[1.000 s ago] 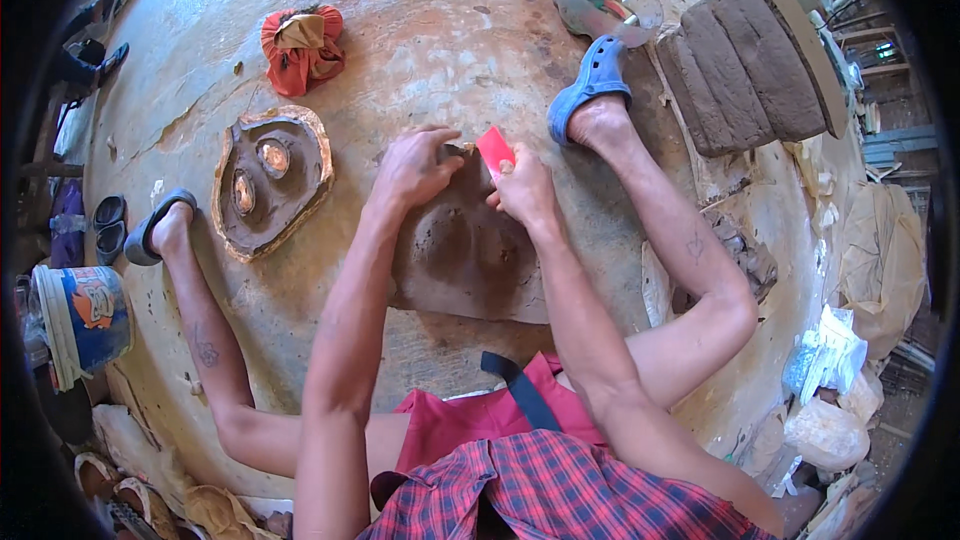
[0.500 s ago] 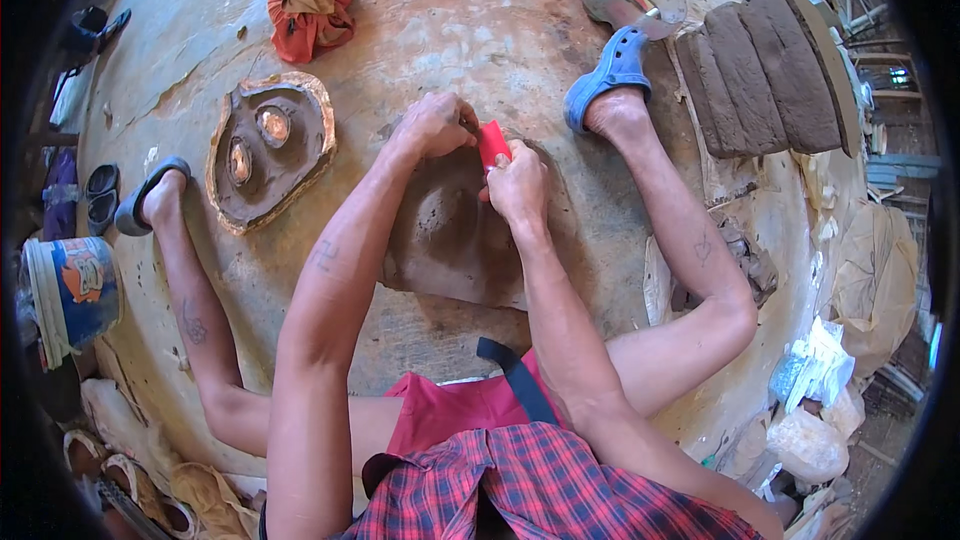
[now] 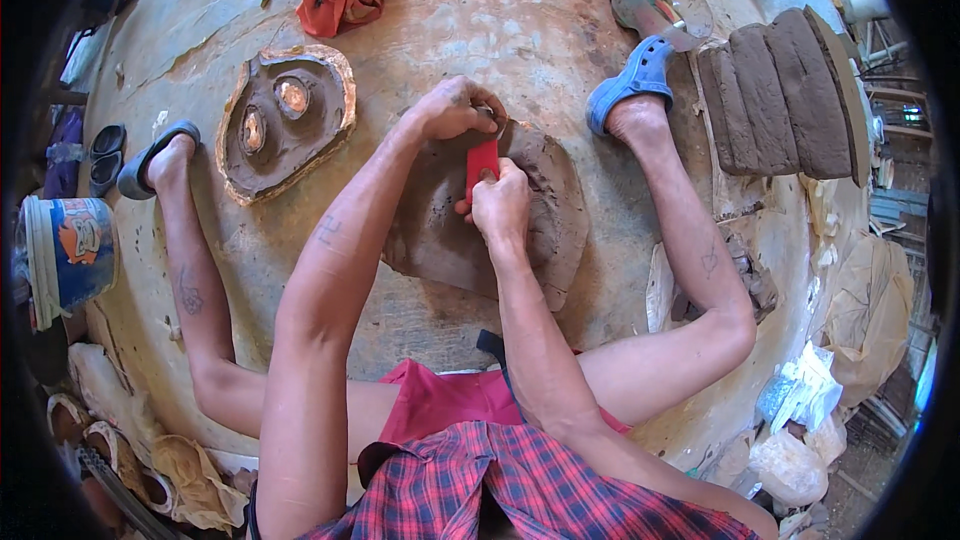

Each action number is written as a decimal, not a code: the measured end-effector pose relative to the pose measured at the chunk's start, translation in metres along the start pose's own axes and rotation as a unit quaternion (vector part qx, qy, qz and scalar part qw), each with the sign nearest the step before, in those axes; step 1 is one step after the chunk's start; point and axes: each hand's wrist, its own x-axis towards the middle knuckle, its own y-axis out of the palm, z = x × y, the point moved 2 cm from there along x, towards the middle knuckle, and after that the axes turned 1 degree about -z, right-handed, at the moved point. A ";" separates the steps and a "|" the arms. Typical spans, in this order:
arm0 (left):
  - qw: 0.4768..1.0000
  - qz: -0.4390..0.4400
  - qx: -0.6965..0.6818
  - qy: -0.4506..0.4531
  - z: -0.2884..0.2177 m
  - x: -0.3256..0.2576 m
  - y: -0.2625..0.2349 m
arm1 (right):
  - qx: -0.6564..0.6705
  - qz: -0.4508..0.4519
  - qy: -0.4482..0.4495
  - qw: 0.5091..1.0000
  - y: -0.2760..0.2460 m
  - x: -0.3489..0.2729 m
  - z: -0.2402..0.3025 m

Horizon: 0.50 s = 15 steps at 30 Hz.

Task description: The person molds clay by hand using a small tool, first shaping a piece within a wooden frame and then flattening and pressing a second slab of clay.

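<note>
A flat red scraper [image 3: 482, 172] is gripped in my right hand [image 3: 502, 202], its upper end pointing away from me. It is over a wet, dark clay slab [image 3: 545, 230] with raised, rounded shapes, which lies on the floor between my legs. My left hand [image 3: 458, 108] is at the slab's far edge, just beyond the scraper's upper end. Its thumb and fingers are curled together in a pinch. Whatever is between those fingertips is too small to name. My forearms and hands hide part of the slab.
A rimmed mould [image 3: 345, 130] lined with clay, with two oval openings, lies left of the slab, with a red cloth bundle [image 3: 340, 0] beyond. At right are thick clay blocks [image 3: 775, 95] and a clear bowl [image 3: 690, 15] of tools. A bucket [image 3: 75, 255] stands far left.
The red scraper and my right hand have shifted left and nearer to me over the clay. My left hand has moved slightly right, its fingers closer together. The whole view has shifted slightly.
</note>
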 end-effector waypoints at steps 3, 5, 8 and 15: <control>0.999 -0.002 -0.048 0.009 -0.003 -0.003 -0.001 | -0.047 0.010 -0.006 0.999 -0.002 0.003 -0.001; 0.998 -0.011 -0.059 0.007 -0.002 -0.006 -0.004 | -0.079 0.024 -0.012 0.996 0.001 0.005 0.000; 0.993 -0.014 -0.112 0.028 -0.004 -0.011 -0.005 | -0.141 0.027 -0.034 0.989 0.006 0.008 -0.004; 0.985 -0.084 -0.148 0.008 -0.007 -0.030 -0.022 | -0.249 0.056 -0.097 0.962 0.011 -0.008 0.016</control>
